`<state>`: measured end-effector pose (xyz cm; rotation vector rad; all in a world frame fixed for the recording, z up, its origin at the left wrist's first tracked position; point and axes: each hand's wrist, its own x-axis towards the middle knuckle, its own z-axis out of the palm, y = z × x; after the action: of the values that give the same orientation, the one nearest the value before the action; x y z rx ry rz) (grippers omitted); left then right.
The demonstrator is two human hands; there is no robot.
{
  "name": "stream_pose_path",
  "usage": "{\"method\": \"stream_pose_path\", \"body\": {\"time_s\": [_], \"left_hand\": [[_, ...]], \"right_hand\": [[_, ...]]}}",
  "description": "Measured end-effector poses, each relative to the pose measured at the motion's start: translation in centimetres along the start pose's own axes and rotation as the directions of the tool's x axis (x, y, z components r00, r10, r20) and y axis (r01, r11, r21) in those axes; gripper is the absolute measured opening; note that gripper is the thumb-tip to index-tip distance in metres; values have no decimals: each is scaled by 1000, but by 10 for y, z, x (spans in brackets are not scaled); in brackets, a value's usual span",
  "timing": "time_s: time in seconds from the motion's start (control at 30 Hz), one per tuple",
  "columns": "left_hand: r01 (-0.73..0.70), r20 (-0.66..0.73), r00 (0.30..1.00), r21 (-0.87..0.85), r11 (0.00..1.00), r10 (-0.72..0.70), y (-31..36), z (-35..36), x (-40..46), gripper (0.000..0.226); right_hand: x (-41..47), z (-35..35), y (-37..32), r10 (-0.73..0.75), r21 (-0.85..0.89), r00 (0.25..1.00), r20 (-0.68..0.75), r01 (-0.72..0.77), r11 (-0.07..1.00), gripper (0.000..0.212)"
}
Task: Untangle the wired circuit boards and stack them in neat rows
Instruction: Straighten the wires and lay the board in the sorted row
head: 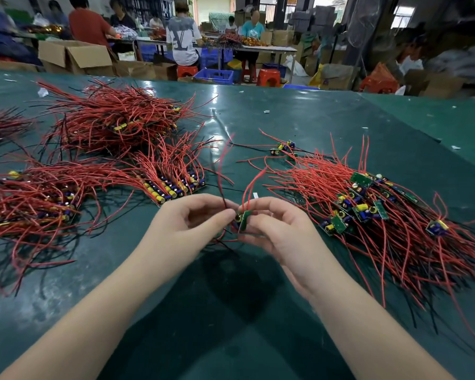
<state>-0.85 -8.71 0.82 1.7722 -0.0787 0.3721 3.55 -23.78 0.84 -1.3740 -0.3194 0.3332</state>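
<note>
My right hand (279, 231) pinches a small green circuit board (244, 221) above the green table, board edge-on and upright. My left hand (188, 223) pinches that board's red and black wires (225, 198) just left of it. The wires rise and curve away from both hands. To the right lies a tangled heap of wired boards (368, 212). Left of my hands, a neat row of stacked boards (173, 189) shows yellow and blue parts. Two more piles lie at the left (39, 207) and far left (113, 122).
A few loose boards (284, 148) lie beyond the heap. The green table mat (258, 111) stretches to the far edge. Behind it people sit at other tables among cardboard boxes (74, 57), red stools (268, 77) and blue crates (215, 75).
</note>
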Motion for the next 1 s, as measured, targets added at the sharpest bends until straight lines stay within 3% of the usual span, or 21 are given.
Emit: {"method": "stream_pose_path", "body": {"time_s": [0.13, 0.23, 0.3, 0.73, 1.0], "left_hand": [[-71, -86, 993, 131, 989, 83, -3, -3, 0, 16], [-110, -80, 989, 163, 980, 125, -3, -3, -1, 18], [-127, -65, 988, 186, 974, 141, -1, -2, -1, 16], [-128, -52, 989, 198, 972, 141, -2, -3, -1, 15], [-52, -36, 998, 62, 997, 54, 0, -4, -1, 18]], "right_hand": [[0, 3, 2, -93, -184, 995, -23, 88, 979, 21], [-1, 2, 2, -164, -204, 985, -50, 151, 967, 5], [-1, 0, 2, -181, -180, 981, -77, 165, 970, 5], [2, -4, -2, -63, -105, 985, -161, 46, 993, 8], [3, -7, -2, -31, -27, 989, -142, 28, 999, 12]]}}
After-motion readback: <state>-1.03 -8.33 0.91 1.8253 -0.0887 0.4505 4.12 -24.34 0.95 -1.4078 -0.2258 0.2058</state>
